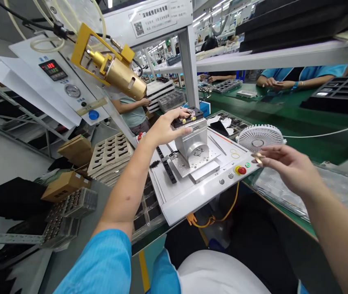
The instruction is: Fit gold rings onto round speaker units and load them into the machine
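My left hand [170, 128] reaches over a silver metal fixture [197, 143], its fingers at the black top block [192, 114] and its thumb stretched apart along the front. Two small yellow pieces sit on that block's near side. What lies under my fingertips is partly hidden. At the right, my right hand [290, 165] pinches a small gold-coloured metal part [257, 158] between thumb and fingers, just past the corner of the white machine base [186, 200]. The small part's exact kind is unclear.
A gold dispensing cylinder [126, 77] hangs above left. Tweezers [217, 145], rubber-like rings [234, 154] and a red stop button [242, 170] are on the base. A white fan [259, 136] stands behind my right hand. Trays [109, 153] are stacked left; co-workers sit across the bench.
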{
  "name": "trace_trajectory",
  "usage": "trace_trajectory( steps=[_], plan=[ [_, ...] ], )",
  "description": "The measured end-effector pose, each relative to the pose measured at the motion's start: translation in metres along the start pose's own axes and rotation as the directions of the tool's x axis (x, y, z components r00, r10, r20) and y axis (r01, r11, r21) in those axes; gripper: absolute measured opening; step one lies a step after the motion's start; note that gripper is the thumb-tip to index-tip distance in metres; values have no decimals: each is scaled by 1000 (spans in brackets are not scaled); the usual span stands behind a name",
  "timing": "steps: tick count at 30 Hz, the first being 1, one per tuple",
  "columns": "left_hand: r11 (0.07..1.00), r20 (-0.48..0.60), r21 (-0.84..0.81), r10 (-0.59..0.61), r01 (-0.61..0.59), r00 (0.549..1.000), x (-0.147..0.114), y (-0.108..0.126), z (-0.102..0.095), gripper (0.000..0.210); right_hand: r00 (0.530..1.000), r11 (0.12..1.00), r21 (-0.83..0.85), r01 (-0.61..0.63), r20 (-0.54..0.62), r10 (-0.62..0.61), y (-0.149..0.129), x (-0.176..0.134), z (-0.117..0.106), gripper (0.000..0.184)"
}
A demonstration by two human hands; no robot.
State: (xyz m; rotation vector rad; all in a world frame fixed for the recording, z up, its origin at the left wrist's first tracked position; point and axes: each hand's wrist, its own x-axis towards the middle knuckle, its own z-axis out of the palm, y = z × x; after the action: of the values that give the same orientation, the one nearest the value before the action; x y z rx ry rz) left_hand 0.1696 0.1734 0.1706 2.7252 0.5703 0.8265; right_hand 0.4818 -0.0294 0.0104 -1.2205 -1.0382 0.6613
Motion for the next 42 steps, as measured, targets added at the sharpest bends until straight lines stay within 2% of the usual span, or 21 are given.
trace_trajectory(
  steps=[2, 5, 8, 12, 17, 20, 22, 24, 28, 31, 34, 37, 38, 39, 40, 41, 42],
  plan=[
    [999, 67, -30, 38, -36, 997, 1, -10, -5, 69, 990, 991, 17, -135, -33, 136, 31, -11, -11, 43],
    [995, 121, -61, 89, -82, 989, 5, -23, -7, 72, 951, 952, 22, -306, -37, 306, 64, -22, -15, 51],
    [991, 91, -56, 129, -125, 987, 6, -27, -6, 74, 926, 927, 10, -375, -46, 375, 77, -26, -10, 59],
    [991, 60, 5, 133, -134, 989, 2, -20, -9, 71, 919, 919, -14, -393, -36, 392, 79, -28, -6, 58],
    [987, 110, -55, 159, -153, 981, 1, -16, -15, 67, 922, 922, -8, -386, -35, 386, 78, -30, -14, 53],
    [988, 115, 9, 155, -157, 981, -1, -18, -12, 74, 919, 918, -50, -394, -26, 394, 82, -31, -17, 53],
    [985, 120, 64, 153, -161, 981, -2, -18, -9, 80, 918, 910, -134, -393, -8, 395, 86, -31, -16, 59],
    [980, 134, 98, 160, -173, 978, -2, -19, -7, 84, 925, 887, -295, -354, 28, 379, 90, -30, -13, 71],
    [986, 107, 71, 145, -153, 984, -6, -21, -4, 83, 934, 738, -649, -183, 121, 337, 96, -30, -1, 89],
    [991, -43, 1, 137, -137, 990, -22, -17, 1, 80, 940, 606, -792, -73, 149, 308, 98, -35, 8, 88],
    [980, -297, -102, 135, -172, 945, -59, -3, 20, 76, 940, 552, -833, -34, 161, 301, 98, -39, 13, 86],
    [926, -420, -306, 76, -220, 904, -114, 21, 58, 59, 944, 589, -806, -52, 153, 293, 96, -37, 12, 89],
    [892, -405, -399, 35, -211, 914, -134, 31, 74, 57, 945, 614, -787, -64, 150, 291, 94, -35, 11, 88],
    [859, -344, -489, -30, -151, 939, -154, 42, 92, 55, 946, 640, -765, -76, 147, 288, 93, -34, 9, 86],
    [818, -250, -574, -134, -35, 959, -173, 53, 110, 49, 946, 669, -739, -85, 151, 287, 90, -35, 7, 82],
    [753, -133, -648, -259, 114, 957, -190, 64, 129, 42, 945, 707, -702, -90, 165, 284, 87, -39, 6, 76],
    [660, 7, -699, -377, 274, 926, -206, 75, 148, 38, 940, 757, -647, -89, 196, 278, 84, -45, 7, 69]
  ],
)
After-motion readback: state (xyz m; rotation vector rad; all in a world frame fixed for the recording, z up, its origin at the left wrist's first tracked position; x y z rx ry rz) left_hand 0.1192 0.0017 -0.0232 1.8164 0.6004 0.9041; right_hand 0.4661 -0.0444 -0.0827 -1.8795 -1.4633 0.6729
